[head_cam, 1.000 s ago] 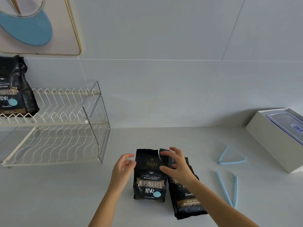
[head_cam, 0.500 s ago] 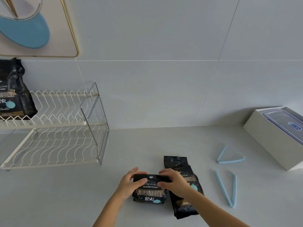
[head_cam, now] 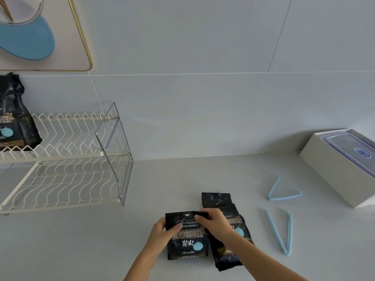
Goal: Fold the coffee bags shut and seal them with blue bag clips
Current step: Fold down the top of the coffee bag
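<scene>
A black coffee bag [head_cam: 187, 240] lies on the grey counter with its top folded down. My left hand [head_cam: 162, 233] pinches the fold's left end and my right hand [head_cam: 215, 225] presses its right end. A second black coffee bag [head_cam: 221, 201] lies just right of it, partly under my right arm, its top unfolded. Two blue bag clips lie open in V shapes to the right: the nearer bag clip [head_cam: 279, 232] and the farther bag clip [head_cam: 281, 192]. A third coffee bag [head_cam: 14, 116] stands on the dish rack at far left.
A white wire dish rack [head_cam: 67, 169] occupies the counter's left side. A white box [head_cam: 332, 169] holding a clear lidded container [head_cam: 353, 151] sits at the right edge. A tiled wall rises behind, with a framed picture [head_cam: 40, 33] at top left.
The left bag went from upright with an open top to lying with its top folded down. Both hands closed onto the fold, and the fold is now pressed lower and flatter.
</scene>
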`<state>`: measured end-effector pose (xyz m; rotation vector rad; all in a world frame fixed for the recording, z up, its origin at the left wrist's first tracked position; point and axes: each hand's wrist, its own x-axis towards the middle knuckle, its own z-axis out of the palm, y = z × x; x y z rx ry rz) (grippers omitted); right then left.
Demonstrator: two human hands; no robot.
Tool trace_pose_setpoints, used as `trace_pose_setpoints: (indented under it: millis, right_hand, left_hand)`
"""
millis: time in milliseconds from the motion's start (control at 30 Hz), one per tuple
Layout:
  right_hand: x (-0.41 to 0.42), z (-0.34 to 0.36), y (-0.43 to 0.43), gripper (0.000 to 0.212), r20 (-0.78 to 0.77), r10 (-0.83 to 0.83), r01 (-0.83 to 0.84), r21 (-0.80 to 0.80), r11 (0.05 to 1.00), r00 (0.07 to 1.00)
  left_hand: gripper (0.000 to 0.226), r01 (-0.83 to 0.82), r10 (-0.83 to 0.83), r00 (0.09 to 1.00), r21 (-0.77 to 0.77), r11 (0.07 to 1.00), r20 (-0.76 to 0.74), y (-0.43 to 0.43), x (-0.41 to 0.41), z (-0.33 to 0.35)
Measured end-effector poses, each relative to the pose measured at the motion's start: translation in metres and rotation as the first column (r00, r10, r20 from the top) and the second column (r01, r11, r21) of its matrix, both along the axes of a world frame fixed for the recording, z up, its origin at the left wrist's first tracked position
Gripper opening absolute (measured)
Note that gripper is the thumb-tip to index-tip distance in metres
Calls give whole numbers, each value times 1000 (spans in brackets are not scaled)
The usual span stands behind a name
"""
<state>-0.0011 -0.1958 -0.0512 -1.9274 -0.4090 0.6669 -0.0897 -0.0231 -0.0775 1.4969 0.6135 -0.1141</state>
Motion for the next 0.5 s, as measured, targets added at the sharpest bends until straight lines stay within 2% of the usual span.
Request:
trace_pose_setpoints:
  millis: [133,200,333,500]
  right_hand:
    - [4,3,3,8,68,113,-110,-54,992,991]
    - [3,2,5,5,146,163,-143,-138,980,976]
    - [2,-2,7,10,270,149,-84,-239,967,951]
    - [3,-2,4,10,261,149,-97,-203,974,954]
  left_hand:
    - [52,54,-54,998,-41,998,-13,0,1,-2]
    - [46,45,-45,999,-19,999,-10,-3,2,-4]
    - [33,1,-1,1000,9,1000,-10,-8,1,-6]
    - [32,-18,18,1000,-12,1000,19,-7,2,-2]
